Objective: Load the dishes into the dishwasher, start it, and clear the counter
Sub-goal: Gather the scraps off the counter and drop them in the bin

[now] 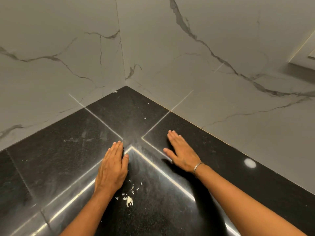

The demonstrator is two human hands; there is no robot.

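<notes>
Both hands lie palm-down over the corner of the black table [56,150], fingers straight and together, grasping nothing. The left hand [111,167] is by the seam where the slabs meet. The right hand [182,152] is nearer the wall [187,65], with a bracelet [198,166] at its wrist. Whether the palms press the stone or skim just above it, I cannot tell. No dishes and no dishwasher show here, so the step in hand looks like clearing the table. What needs clearing is small: white scraps [129,199] just beside the left wrist, and a few specks [145,118] farther in toward the corner. To do it well, sweep outward from the corner with the hand's edge, gather the specks into the scraps, then draw the pile over the rim into a cupped palm. Dry flakes probably scatter easily, so go slowly.
</notes>
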